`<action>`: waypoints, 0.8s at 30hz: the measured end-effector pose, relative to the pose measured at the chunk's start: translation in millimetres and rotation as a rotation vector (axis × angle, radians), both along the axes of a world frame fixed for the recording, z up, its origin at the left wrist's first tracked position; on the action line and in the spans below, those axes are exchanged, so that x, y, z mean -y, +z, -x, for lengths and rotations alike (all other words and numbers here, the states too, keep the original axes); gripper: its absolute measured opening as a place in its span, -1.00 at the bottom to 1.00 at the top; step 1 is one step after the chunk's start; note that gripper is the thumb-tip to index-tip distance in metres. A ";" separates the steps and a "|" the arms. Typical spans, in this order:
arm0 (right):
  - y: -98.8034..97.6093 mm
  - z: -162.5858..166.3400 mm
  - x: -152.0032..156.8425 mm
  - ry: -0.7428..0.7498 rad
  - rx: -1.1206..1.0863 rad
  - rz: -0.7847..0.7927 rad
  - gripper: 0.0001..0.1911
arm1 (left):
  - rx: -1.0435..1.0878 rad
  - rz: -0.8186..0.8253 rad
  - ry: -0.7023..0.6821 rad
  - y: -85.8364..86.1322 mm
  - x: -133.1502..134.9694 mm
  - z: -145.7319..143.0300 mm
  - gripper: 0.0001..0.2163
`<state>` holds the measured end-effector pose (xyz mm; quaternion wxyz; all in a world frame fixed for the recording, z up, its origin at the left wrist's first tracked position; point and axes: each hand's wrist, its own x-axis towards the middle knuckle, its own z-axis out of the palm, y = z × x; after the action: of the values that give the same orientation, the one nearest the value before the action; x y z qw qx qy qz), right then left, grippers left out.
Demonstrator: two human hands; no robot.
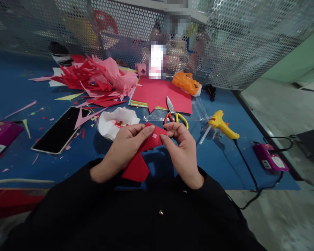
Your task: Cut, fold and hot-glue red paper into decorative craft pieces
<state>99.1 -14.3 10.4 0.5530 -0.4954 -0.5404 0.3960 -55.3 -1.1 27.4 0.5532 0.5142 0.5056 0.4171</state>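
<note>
Both of my hands hold one folded piece of red paper (141,158) above the near edge of the blue table (219,167). My left hand (127,146) pinches its upper left part, thumb on top. My right hand (181,148) pinches its right end between thumb and fingers. The paper has small cut-outs near the fold and hangs down toward my black sleeves. Scissors (174,113) with red and yellow handles lie just behind my hands.
A phone (60,130) lies at the left, beside a white tissue (115,120) with scraps. A heap of red and pink paper cuttings (96,78) sits at the back, red sheets (159,94) in the middle. A yellow glue gun (221,125) with its cable lies right. Perforated metal screen behind.
</note>
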 end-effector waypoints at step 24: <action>0.3 -1.1 0.5 -0.003 0.048 -0.008 -0.83 | -0.046 -0.069 0.012 1.6 0.3 0.5 -0.65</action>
<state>100.2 -14.8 10.7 0.5427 -0.5033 -0.5542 0.3809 -55.8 -1.4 29.0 0.5208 0.5394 0.5065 0.4257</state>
